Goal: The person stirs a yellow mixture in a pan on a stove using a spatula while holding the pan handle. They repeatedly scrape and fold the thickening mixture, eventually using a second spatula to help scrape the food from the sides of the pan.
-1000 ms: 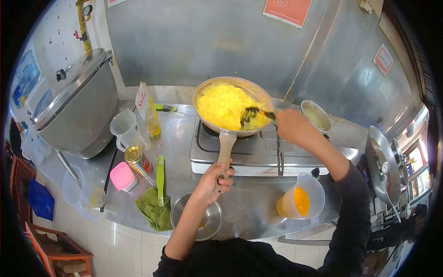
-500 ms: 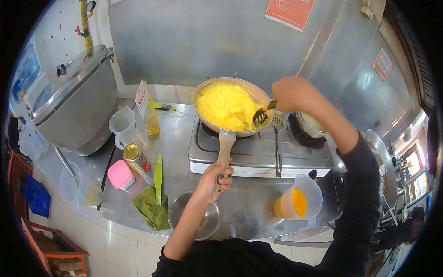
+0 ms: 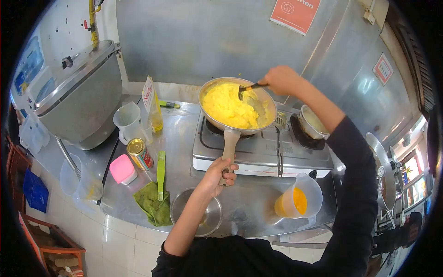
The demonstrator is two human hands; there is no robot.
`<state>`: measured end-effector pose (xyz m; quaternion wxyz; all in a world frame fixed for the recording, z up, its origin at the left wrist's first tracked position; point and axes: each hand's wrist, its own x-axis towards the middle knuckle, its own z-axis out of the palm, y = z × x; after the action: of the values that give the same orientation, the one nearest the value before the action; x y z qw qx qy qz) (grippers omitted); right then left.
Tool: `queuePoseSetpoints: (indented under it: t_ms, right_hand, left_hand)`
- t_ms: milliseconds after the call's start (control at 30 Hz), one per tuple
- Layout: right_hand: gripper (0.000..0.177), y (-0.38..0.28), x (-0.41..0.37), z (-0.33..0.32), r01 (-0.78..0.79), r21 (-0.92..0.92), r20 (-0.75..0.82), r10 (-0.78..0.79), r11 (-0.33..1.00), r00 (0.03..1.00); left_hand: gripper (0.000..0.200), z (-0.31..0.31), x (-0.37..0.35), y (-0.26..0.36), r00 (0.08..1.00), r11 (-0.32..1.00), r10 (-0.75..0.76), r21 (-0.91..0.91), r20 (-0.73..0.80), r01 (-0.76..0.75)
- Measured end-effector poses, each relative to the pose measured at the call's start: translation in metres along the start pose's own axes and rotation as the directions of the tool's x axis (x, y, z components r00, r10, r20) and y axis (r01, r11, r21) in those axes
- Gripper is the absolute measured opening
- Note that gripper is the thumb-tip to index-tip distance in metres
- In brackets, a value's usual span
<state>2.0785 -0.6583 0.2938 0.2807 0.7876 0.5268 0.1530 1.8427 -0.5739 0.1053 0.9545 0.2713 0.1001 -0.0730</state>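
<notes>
My left hand [image 3: 218, 176] is wrapped round the beige handle of a frying pan [image 3: 230, 143], which sits on the left burner of a gas stove [image 3: 207, 152]. Yellow scrambled eggs [image 3: 224, 106] fill the left and middle of the pan, while some bare pan shows on its right. A black spatula [image 3: 249, 87] is gripped in my right hand [image 3: 282, 81], above the pan's upper right rim. Its slotted head touches the eggs near the far side. A metal slotted turner [image 3: 279, 138] lies across the stove beside the pan.
A jug of yellow liquid [image 3: 300, 201] stands front right, a steel bowl [image 3: 210, 217] by my left forearm. Leftward are a green cloth [image 3: 154, 207], a can [image 3: 140, 154], a pink-lidded tub [image 3: 123, 170], an oil bottle [image 3: 156, 115] and a large steel pot [image 3: 78, 97]. A small pot [image 3: 314, 122] occupies the right burner.
My right hand has moved up and left, carrying the spatula from the pan's right side to its far side. Eggs have shifted, baring more pan at the right. My left hand keeps its grip.
</notes>
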Motion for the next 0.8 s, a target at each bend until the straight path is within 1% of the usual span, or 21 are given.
queuePoseSetpoints:
  t_ms: [33,100,133,167,200,333,400,433,467,500,533,567,600,633,700,733,767,800]
  right_hand:
    - [0.016,0.005,0.0,-0.014,-0.001,-0.002,-0.001,0.001,1.0,1.0]
    - [0.02,0.007,-0.001,-0.046,-0.207,0.088,0.08,0.2,0.974,0.976]
    - [0.02,0.002,0.002,-0.057,-0.212,0.091,0.082,0.205,0.973,0.975]
    - [0.02,-0.004,0.008,-0.067,-0.302,-0.005,0.189,0.298,0.953,0.936]
    - [0.02,-0.009,0.013,-0.073,-0.378,-0.109,0.283,0.393,0.919,0.875]
    - [0.018,-0.025,0.062,-0.03,-0.355,-0.086,0.302,0.364,0.931,0.881]
    - [0.016,-0.034,0.087,-0.016,-0.565,-0.044,0.47,0.516,0.824,0.716]
    - [0.016,-0.033,0.089,-0.012,-0.564,-0.037,0.467,0.514,0.825,0.72]
    - [0.015,-0.033,0.086,-0.006,-0.581,0.029,0.392,0.526,0.813,0.755]
    - [0.014,-0.032,0.083,-0.001,-0.59,0.097,0.315,0.538,0.801,0.782]
    - [0.014,-0.026,0.08,0.003,-0.588,0.102,0.318,0.534,0.802,0.784]
    - [0.014,-0.016,0.077,0.008,-0.557,0.128,0.313,0.499,0.821,0.808]
    - [0.014,-0.003,0.074,0.016,-0.526,0.152,0.306,0.466,0.837,0.83]
    - [0.014,0.008,0.071,0.024,-0.529,0.153,0.309,0.468,0.835,0.828]
    - [0.019,0.03,0.07,0.051,-0.462,0.184,0.425,0.353,0.868,0.833]
    - [0.019,0.036,0.064,0.063,-0.458,0.181,0.418,0.354,0.87,0.837]
    - [0.019,0.039,0.056,0.076,-0.365,0.266,0.28,0.291,0.892,0.915]
    - [0.02,0.038,0.047,0.087,-0.257,0.338,0.133,0.225,0.905,0.965]
  left_hand:
    - [0.018,0.001,0.0,0.0,1.0,1.0,0.004,-0.019,0.014,-0.004]
    - [0.017,0.0,0.001,0.0,1.0,1.0,0.0,-0.028,0.017,0.0]
    - [0.016,0.0,0.001,-0.001,1.0,0.999,-0.003,-0.036,0.02,0.004]
    - [0.016,0.001,0.001,-0.001,1.0,1.0,-0.007,-0.03,0.021,0.008]
    - [0.014,0.001,0.001,-0.001,1.0,0.999,-0.002,-0.033,0.016,0.002]
    - [0.013,0.0,0.001,-0.002,1.0,0.999,0.014,-0.043,0.014,-0.013]
    - [0.013,0.002,0.001,-0.002,1.0,0.999,0.016,-0.037,0.0,-0.016]
    - [0.013,0.002,0.0,-0.002,1.0,0.999,0.004,-0.037,-0.015,-0.005]
    - [0.014,0.003,-0.001,-0.001,1.0,1.0,0.012,-0.016,0.011,-0.012]
    - [0.014,0.004,-0.002,0.001,1.0,1.0,0.013,-0.014,0.003,-0.013]
    - [0.015,0.005,-0.002,0.002,1.0,1.0,0.011,0.014,0.007,-0.011]
    - [0.016,0.005,-0.002,0.001,1.0,0.999,0.005,0.039,0.013,-0.005]
    - [0.016,0.004,-0.002,0.0,1.0,0.999,-0.001,0.035,0.011,0.001]
    - [0.018,0.003,-0.001,0.001,1.0,0.999,-0.014,0.041,0.016,0.013]
    - [0.019,0.002,-0.001,0.003,0.999,0.999,-0.02,0.05,0.025,0.019]
    - [0.021,0.002,-0.001,0.003,0.999,0.998,-0.03,0.064,0.021,0.029]
    - [0.023,0.003,-0.002,0.004,0.999,0.996,-0.039,0.076,0.016,0.037]
    - [0.023,0.004,-0.003,0.004,0.999,0.997,-0.031,0.075,0.015,0.03]
